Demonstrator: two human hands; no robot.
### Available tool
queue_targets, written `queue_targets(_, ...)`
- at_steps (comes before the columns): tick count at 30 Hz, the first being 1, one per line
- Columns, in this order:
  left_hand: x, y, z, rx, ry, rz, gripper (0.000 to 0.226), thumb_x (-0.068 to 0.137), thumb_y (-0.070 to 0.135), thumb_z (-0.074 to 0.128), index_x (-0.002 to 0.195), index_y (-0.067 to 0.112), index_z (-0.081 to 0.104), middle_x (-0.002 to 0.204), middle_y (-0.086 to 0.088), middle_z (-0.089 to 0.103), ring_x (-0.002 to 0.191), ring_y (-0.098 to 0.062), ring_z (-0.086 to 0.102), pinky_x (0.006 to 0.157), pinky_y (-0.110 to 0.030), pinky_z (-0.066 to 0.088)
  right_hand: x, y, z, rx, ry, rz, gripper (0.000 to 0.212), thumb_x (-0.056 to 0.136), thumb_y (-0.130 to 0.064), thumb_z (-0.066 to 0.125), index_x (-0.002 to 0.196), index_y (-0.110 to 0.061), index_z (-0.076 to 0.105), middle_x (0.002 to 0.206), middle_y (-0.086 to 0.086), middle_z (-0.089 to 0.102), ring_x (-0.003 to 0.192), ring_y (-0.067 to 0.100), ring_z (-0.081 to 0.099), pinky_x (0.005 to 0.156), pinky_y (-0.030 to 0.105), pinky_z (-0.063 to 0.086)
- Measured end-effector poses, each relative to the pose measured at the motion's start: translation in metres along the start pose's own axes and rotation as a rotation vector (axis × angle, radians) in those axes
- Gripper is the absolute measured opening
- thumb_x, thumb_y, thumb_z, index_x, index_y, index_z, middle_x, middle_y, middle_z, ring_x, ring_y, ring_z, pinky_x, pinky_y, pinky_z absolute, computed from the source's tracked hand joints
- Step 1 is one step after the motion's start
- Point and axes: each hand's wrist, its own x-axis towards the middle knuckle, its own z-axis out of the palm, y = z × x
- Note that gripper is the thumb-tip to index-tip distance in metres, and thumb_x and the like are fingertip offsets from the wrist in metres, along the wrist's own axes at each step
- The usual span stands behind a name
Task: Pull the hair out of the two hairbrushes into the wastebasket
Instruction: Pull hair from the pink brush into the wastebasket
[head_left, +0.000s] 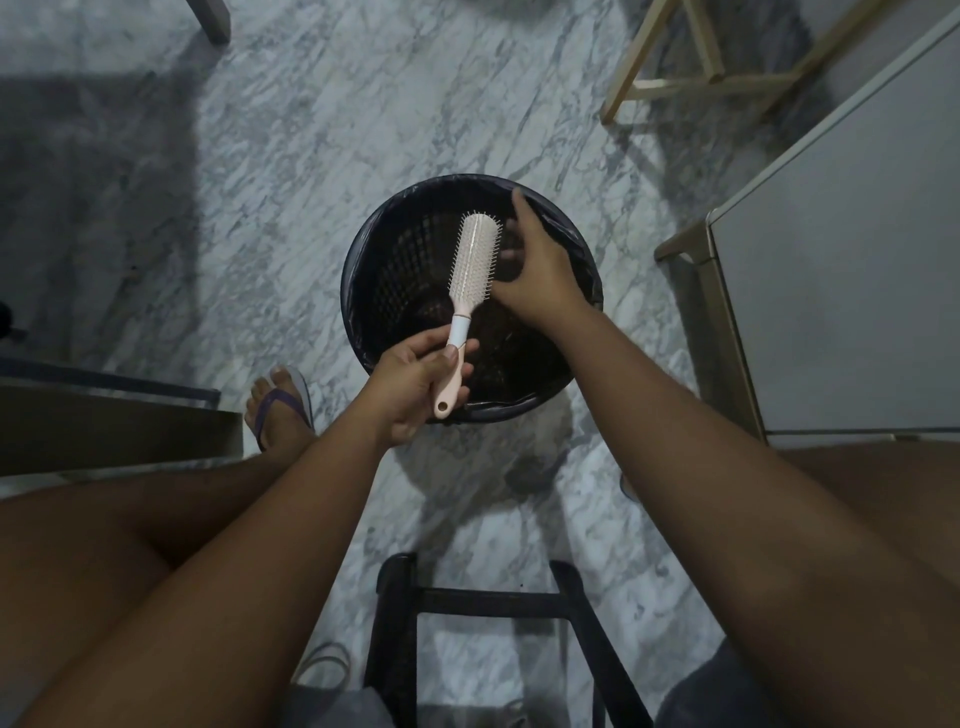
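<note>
Pink hairbrush: over the black wastebasket, long axis running away from the person, handle clasped in left hand; right hand nearer the bristle head, just beside it, fingers curled, contents indiscernible.

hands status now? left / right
Left hand: closed on the hairbrush handle, over the wastebasket.
Right hand: beside the bristles; grip cannot be told.

My wastebasket stands mid-floor on the grey marble floor; my 1 sandalled foot rests beside it.
</note>
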Motion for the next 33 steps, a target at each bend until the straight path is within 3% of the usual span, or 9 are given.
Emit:
queue_targets(5,-0.001,0.004,-0.001,-0.029,-0.036,-0.014,0.027,0.099,0.003,0.05,0.122,0.011,0.06,0.11,-0.007,0.073,0.078,-0.015,0.065,0.063,-0.033,0.055,0.007,0.0,0.0,0.01,0.093,-0.1,0.06,0.083,-0.003,0.072,0.14,-0.013,0.056,0.107,0.01,0.075,0.101,0.013,0.07,0.095,0.009,0.046)
queue_targets(10,-0.002,-0.001,-0.001,-0.062,-0.043,-0.012,0.026,0.099,0.003,0.05,0.121,0.011,0.061,0.113,-0.008,0.071,0.079,-0.015,0.064,0.063,-0.033,0.055,0.009,0.004,-0.009,0.085,0.254,-0.025,0.022,0.089,-0.01,0.071,0.11,-0.006,0.076,0.104,0.009,0.077,0.094,0.012,0.072,0.095,0.026,0.055)
queue_targets(14,0.001,-0.001,-0.004,-0.095,-0.003,-0.005,0.025,0.099,0.003,0.05,0.12,0.01,0.061,0.114,-0.009,0.07,0.079,-0.016,0.064,0.061,-0.032,0.055,0.005,0.003,-0.017,0.213,0.372,-0.036,0.015,0.092,-0.018,0.068,0.099,-0.01,0.078,0.085,0.005,0.077,0.073,0.013,0.073,0.075,0.04,0.063)
queue_targets(16,0.002,-0.002,-0.004,-0.089,0.01,-0.001,0.026,0.099,0.003,0.05,0.122,0.01,0.06,0.114,-0.009,0.07,0.08,-0.016,0.064,0.061,-0.032,0.055,0.003,0.001,-0.02,0.354,0.455,0.013,0.026,0.097,-0.029,0.061,0.09,-0.009,0.076,0.075,0.004,0.075,0.062,0.015,0.07,0.067,0.041,0.063)
queue_targets(19,0.002,-0.002,0.0,-0.074,0.009,0.006,0.025,0.099,0.003,0.051,0.12,0.012,0.061,0.115,-0.009,0.07,0.081,-0.016,0.064,0.061,-0.031,0.056,-0.002,-0.004,-0.017,0.24,0.326,0.03,0.03,0.089,-0.045,0.067,0.085,-0.017,0.076,0.076,-0.001,0.075,0.07,0.013,0.072,0.074,0.041,0.061)
queue_targets(22,0.004,-0.004,0.005,-0.077,0.003,0.003,0.027,0.099,0.004,0.052,0.123,0.012,0.061,0.116,-0.009,0.07,0.081,-0.016,0.065,0.062,-0.032,0.056,-0.013,-0.012,-0.006,0.013,0.07,-0.052,0.039,0.073,-0.039,0.086,0.104,-0.019,0.075,0.097,-0.002,0.071,0.08,0.008,0.068,0.077,0.016,0.056)
queue_targets(24,0.005,-0.004,0.006,-0.08,0.004,-0.004,0.027,0.099,0.004,0.052,0.123,0.012,0.062,0.116,-0.01,0.07,0.082,-0.016,0.066,0.063,-0.032,0.056,-0.014,-0.015,0.002,-0.093,0.039,-0.099,0.046,0.068,-0.035,0.09,0.109,-0.02,0.074,0.105,0.0,0.06,0.077,0.008,0.063,0.071,0.005,0.049)
queue_targets(28,0.006,-0.003,0.004,-0.062,0.011,-0.02,0.031,0.099,0.005,0.053,0.129,0.007,0.06,0.115,-0.011,0.071,0.083,-0.016,0.067,0.063,-0.032,0.056,-0.011,-0.016,0.011,-0.17,0.06,-0.061,0.027,0.077,-0.029,0.084,0.099,-0.015,0.078,0.106,0.005,0.062,0.084,0.013,0.065,0.076,0.019,0.052)
queue_targets(33,0.005,-0.005,0.003,-0.036,0.019,-0.028,0.031,0.099,0.006,0.053,0.129,0.006,0.06,0.115,-0.011,0.069,0.083,-0.015,0.065,0.061,-0.03,0.053,-0.016,-0.015,0.017,-0.216,0.017,-0.061,0.013,0.085,-0.024,0.075,0.091,-0.013,0.08,0.089,0.005,0.074,0.081,0.017,0.069,0.08,0.033,0.057)
